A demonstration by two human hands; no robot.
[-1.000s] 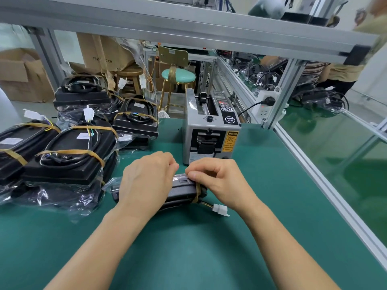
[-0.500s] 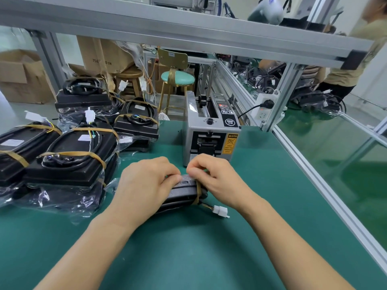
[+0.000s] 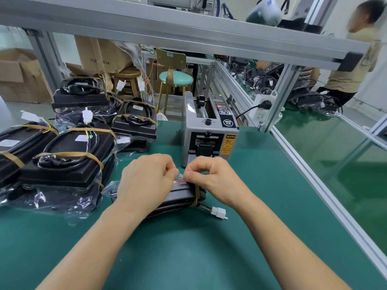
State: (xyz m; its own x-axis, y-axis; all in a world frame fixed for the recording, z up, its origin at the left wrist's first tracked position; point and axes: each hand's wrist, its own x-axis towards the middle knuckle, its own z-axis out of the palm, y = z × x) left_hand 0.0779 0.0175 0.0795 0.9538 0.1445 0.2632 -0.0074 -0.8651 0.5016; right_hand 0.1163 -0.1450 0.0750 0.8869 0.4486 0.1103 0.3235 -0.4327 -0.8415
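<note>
A black boxy unit [image 3: 180,195] stands on its edge on the green mat, bound by a tan band, with a white plug [image 3: 218,212] trailing from its right end. My left hand [image 3: 146,181] lies over its left part and hides it. My right hand [image 3: 211,176] sits over its right top. Between the fingertips of both hands a small piece of clear tape [image 3: 180,176] is pinched just above the unit's top edge.
A grey tape dispenser machine [image 3: 209,135] stands right behind my hands. Several black units in clear bags [image 3: 69,155] are stacked on the left. The aluminium bench frame [image 3: 278,101] rises at the right. A person [image 3: 354,65] stands far right.
Both hands have lifted slightly off the unit's top and drawn their fingertips together, now pinching the clear tape between them. The unit has stayed in place.
</note>
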